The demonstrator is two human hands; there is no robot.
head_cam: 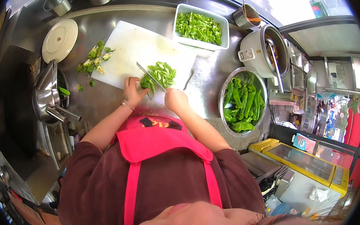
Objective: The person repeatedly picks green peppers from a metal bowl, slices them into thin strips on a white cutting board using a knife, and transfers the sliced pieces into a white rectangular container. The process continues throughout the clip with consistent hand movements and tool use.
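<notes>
My right hand (175,99) grips a kitchen knife (151,74), its blade pointing away to the upper left over a white cutting board (135,45). My left hand (133,91) is on the board's near edge, its fingers against green pepper pieces (146,82) just left of the blade. Right of the blade lies a small heap of sliced green pepper (165,73). The knife's handle is hidden inside my right fist. Cut-off pepper tops and cores (93,59) are piled at the board's left edge, partly on the steel counter (79,76).
A white plastic tub (226,33) of sliced peppers stands behind the board. At right is a steel bowl (222,108) of whole green peppers (244,100), near a rice cooker (253,49). A plate (59,41) and steel pan (45,92) are at left.
</notes>
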